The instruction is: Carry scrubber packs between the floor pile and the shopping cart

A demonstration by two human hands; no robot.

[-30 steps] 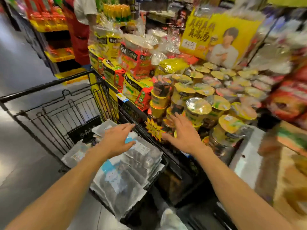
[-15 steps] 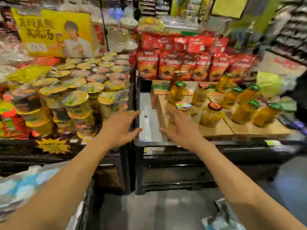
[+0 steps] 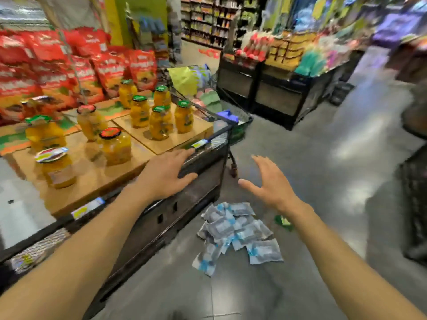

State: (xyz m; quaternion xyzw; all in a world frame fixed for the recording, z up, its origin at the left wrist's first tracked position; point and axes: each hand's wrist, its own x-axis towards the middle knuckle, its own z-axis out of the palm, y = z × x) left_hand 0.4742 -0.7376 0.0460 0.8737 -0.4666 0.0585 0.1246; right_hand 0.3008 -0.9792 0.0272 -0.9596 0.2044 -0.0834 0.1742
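Head view: both hands reach forward with fingers spread wide and hold nothing. The left hand hangs over the front corner of a dark display bench, its fingertips at the bench's black edge; whether they touch it cannot be told through the blur. The right hand is out over the grey floor, well apart from the bench. Below and between the two forearms, a loose pile of blue-and-grey packets lies on the floor just beside the bench's foot. On the bench, jars of yellow fruit stand upright on cardboard boxes, with red bags stacked behind them. A shopping cart stands at the far end of the bench, holding coloured goods.
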